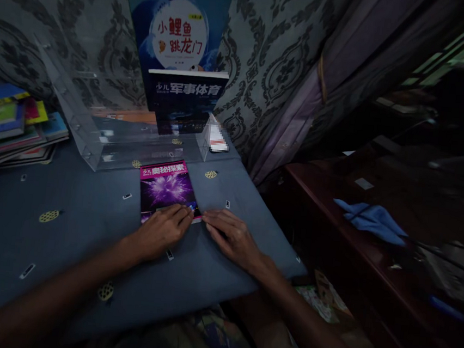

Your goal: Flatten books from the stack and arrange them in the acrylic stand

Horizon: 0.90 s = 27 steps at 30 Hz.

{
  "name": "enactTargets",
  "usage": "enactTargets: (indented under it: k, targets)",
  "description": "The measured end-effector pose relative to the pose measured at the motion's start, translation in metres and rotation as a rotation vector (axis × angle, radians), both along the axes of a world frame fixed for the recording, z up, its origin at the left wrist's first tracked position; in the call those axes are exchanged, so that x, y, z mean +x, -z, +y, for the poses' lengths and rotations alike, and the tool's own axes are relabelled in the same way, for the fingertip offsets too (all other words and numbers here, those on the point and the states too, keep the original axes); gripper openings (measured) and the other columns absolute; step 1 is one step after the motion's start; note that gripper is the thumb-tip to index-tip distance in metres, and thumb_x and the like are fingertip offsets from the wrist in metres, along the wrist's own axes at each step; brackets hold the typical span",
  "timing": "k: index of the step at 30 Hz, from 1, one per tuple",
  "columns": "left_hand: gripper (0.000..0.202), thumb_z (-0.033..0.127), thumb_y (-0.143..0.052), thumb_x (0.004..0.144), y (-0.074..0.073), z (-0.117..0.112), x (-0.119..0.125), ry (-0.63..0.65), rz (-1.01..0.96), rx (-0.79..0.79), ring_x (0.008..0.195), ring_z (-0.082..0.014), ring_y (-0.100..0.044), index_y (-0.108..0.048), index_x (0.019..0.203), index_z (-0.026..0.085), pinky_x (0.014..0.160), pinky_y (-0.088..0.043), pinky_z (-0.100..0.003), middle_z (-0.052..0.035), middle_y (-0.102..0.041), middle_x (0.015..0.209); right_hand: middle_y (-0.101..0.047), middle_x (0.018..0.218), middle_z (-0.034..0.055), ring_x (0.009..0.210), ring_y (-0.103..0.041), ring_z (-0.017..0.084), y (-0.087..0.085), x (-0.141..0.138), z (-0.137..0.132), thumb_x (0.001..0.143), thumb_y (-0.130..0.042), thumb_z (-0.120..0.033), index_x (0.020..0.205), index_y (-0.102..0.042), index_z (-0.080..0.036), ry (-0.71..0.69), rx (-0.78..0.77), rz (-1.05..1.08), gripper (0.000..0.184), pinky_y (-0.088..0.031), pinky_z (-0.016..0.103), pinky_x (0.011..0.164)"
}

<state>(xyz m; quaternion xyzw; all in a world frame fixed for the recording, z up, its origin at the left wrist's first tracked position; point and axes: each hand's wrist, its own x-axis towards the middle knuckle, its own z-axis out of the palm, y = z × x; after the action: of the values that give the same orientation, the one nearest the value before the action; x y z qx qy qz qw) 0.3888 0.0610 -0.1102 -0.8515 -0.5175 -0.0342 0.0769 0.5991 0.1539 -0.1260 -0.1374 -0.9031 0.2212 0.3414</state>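
A purple and pink magazine lies flat on the blue-grey tablecloth. My left hand rests on its near edge, fingers stretched flat over the cover. My right hand lies beside it on the cloth, fingers together and flat, its fingertips touching the magazine's near right corner. Behind the magazine stands a clear acrylic display rack holding a dark blue book upright, with a larger blue picture book behind that.
A stack of colourful books sits at the table's left. Patterned curtains hang behind. To the right stands a dark wooden desk with a blue cloth on it. Papers lie on the floor.
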Motion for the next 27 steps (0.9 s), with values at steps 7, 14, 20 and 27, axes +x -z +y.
enactTargets:
  k: [7, 14, 20, 27]
  targets:
    - [0.035, 0.009, -0.04, 0.098, 0.005, -0.001, 0.0, -0.006, -0.004, 0.007, 0.116, -0.0259, -0.058, -0.049, 0.132, 0.01, 0.093, -0.052, -0.04, -0.0164, -0.062, 0.126, -0.074, 0.106, 0.0081, 0.105, -0.067, 0.021, -0.001, -0.001, 0.0, 0.098, -0.051, -0.019, 0.114, -0.07, -0.021, -0.01, 0.033, -0.096, 0.025, -0.057, 0.04, 0.092]
    - [0.045, 0.009, -0.039, 0.097, 0.008, -0.019, -0.004, 0.005, -0.003, -0.018, 0.136, -0.0263, -0.046, -0.043, 0.142, 0.011, 0.11, -0.039, -0.043, -0.0174, -0.052, 0.143, -0.074, 0.106, 0.0078, 0.104, -0.066, 0.023, 0.001, -0.001, 0.002, 0.097, -0.052, -0.019, 0.116, -0.07, -0.022, -0.033, 0.078, -0.127, 0.026, -0.057, 0.043, 0.09]
    - [0.047, 0.007, -0.039, 0.096, 0.01, -0.055, -0.024, -0.056, 0.018, 0.058, 0.136, -0.0253, -0.046, -0.043, 0.143, 0.012, 0.107, -0.044, -0.039, -0.0157, -0.054, 0.143, -0.074, 0.109, 0.0086, 0.105, -0.066, 0.024, 0.002, 0.0, 0.002, 0.098, -0.051, -0.02, 0.113, -0.071, -0.022, -0.02, 0.076, -0.155, 0.025, -0.057, 0.046, 0.09]
    - [0.053, 0.001, -0.037, 0.09, 0.012, -0.089, -0.046, -0.119, -0.016, 0.123, 0.133, -0.0255, -0.05, -0.046, 0.141, 0.011, 0.1, -0.051, -0.037, -0.0152, -0.055, 0.142, -0.072, 0.116, 0.012, 0.112, -0.064, 0.026, 0.0, -0.004, -0.002, 0.096, -0.054, -0.021, 0.109, -0.071, -0.018, -0.004, 0.141, -0.104, 0.022, -0.057, 0.048, 0.093]
